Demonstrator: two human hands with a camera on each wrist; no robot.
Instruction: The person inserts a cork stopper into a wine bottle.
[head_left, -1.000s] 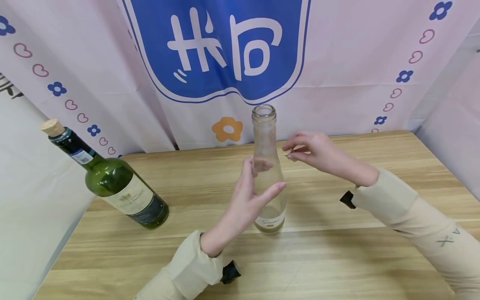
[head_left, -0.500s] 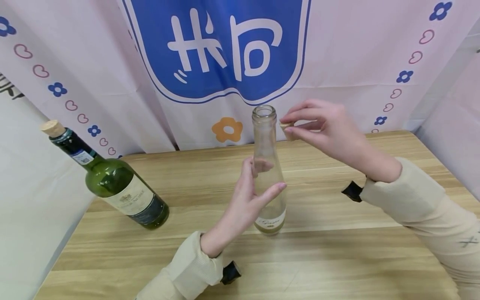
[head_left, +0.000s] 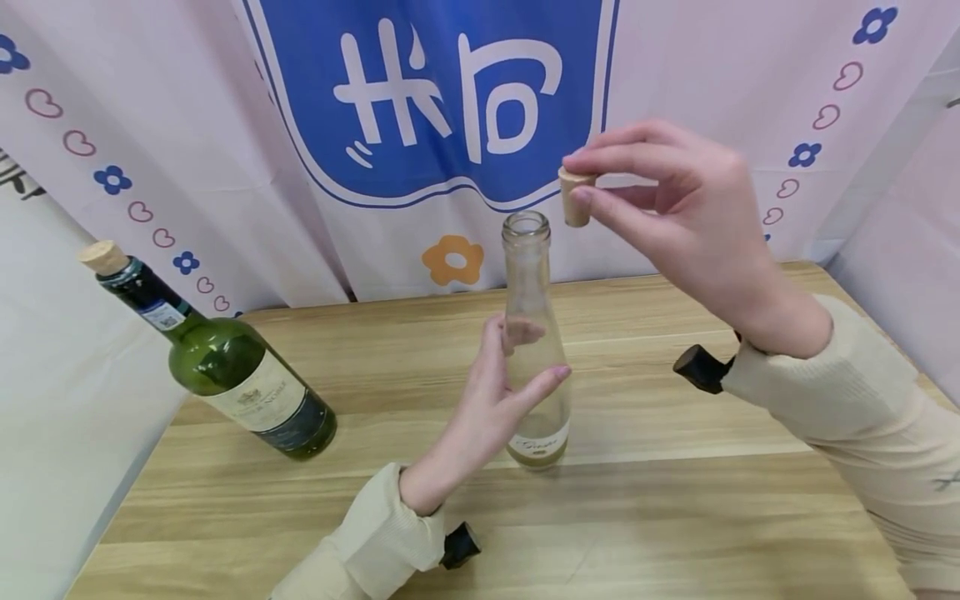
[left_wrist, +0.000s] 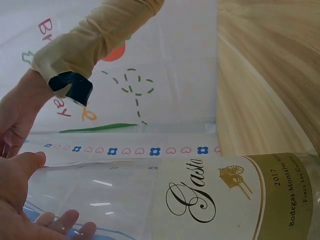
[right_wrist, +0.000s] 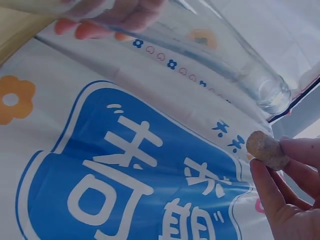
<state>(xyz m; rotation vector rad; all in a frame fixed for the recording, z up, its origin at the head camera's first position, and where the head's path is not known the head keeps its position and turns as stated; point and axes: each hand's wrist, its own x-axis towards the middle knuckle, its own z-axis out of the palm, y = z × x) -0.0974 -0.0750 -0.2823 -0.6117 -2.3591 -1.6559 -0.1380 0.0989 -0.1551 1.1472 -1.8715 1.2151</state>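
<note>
A clear glass bottle [head_left: 529,283] with an uncovered mouth stands upright on the wooden table. My left hand [head_left: 483,408] grips its body, thumb on one side and fingers round the other. In the left wrist view the bottle's white-and-gold label [left_wrist: 205,210] faces the camera. My right hand [head_left: 690,221] pinches a cork [head_left: 575,198] between thumb and fingertips, to the right of the bottle's mouth and slightly higher, apart from it. From the right wrist, the cork [right_wrist: 267,150] shows its rounded end close to the bottle's rim [right_wrist: 275,97].
At the left of the table [head_left: 675,517] stands a green wine bottle [head_left: 236,383] with a cork [head_left: 105,257] in its neck. Behind the table hangs a pale printed curtain [head_left: 697,100] with a blue emblem.
My right hand has risen from beside the clear bottle's neck to above its mouth level, bringing the cork into plain sight. The left hand and both bottles have stayed in place.
</note>
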